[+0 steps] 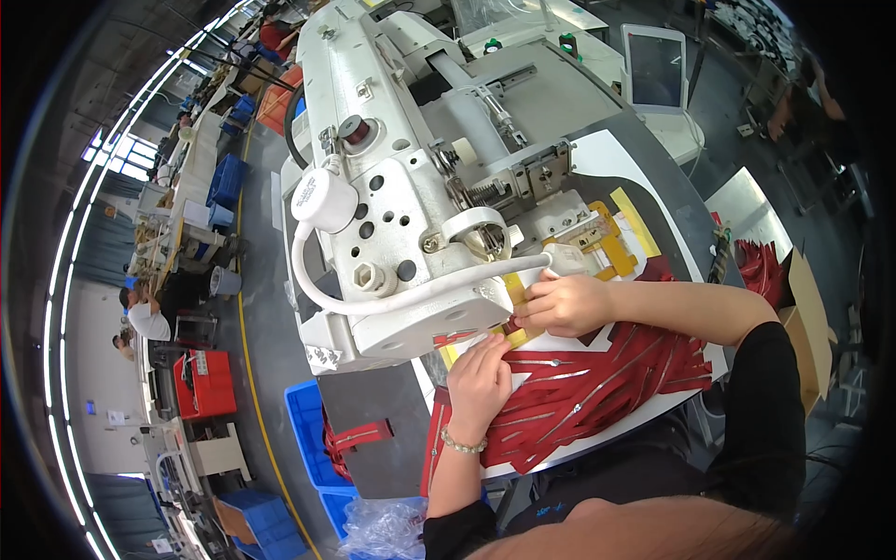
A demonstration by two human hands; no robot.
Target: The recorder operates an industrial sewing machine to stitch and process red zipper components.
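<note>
Red fabric zipper strips with metal teeth [597, 383] lie heaped on the grey worktop [373, 457], just before the white metal sewing machine [425, 201], most long axes slanting from lower left to upper right. The left hand [479, 387] reaches forward, palm down, fingers nearly straight and together; the right hand [567, 305] comes in sideways, elbow bent, fingers curled. Whether either grips anything cannot be told. Two hands, one machine; overlapping strips defy counting.
</note>
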